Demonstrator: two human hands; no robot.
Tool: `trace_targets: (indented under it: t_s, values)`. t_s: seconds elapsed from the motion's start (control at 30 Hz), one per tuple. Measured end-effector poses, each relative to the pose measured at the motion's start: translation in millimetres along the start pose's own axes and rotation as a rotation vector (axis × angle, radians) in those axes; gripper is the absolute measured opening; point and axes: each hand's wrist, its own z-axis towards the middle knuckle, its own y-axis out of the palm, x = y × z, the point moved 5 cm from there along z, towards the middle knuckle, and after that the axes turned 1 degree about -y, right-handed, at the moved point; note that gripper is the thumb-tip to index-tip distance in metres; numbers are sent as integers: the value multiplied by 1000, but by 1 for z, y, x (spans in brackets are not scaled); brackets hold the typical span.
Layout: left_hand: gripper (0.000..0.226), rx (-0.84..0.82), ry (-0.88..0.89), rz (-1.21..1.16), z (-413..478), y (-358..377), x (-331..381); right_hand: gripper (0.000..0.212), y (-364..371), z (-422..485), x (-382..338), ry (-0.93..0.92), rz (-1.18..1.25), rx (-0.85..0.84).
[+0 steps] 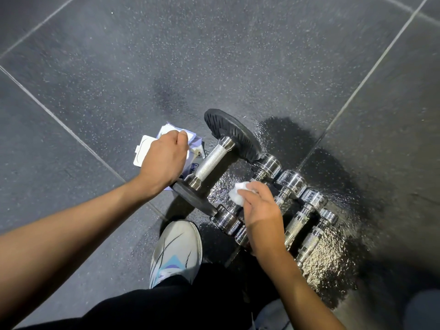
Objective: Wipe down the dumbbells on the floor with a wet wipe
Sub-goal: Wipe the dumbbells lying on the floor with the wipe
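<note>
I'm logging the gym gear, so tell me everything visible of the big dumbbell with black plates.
The big dumbbell lies on the speckled floor, slanting from lower left to upper right. Two black ridged disc plates, seemingly rubber, flank a knurled metal handle with chrome collars. A wipe pack lies left of it, small chrome dumbbells right.

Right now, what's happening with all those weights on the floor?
A person is wiping down weights on the floor. Their right hand holds a scrunched white wipe over the small shiny dumbbells. Their left hand grips the pack of wipes beside the big black dumbbell. The floor around them looks wet.
</note>
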Motion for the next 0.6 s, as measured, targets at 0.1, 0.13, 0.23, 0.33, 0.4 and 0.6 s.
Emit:
trace_targets:
  t_s: [0.1,0.13,0.23,0.33,0.4,0.6]
  values:
    - [44,10,-21,-7,1,0,-2,33,-5,17,10,44,-164,-14]
    - [44,10,-22,-8,1,0,-1,34,-6,20,9,30,-199,-14]
    - [44,9,-21,-14,2,1,-2,34,1,10,-1,-59,-245,-62]
    - [44,9,-28,-14,3,2,-3,46,13,-8,-7,-199,-276,-167]
    - [44,10,-22,-10,2,2,-4,52,8,1,-10,-203,-333,-241]
    - [42,5,7,8,0,0,-1,37,-13,44,2,-92,-396,-88]
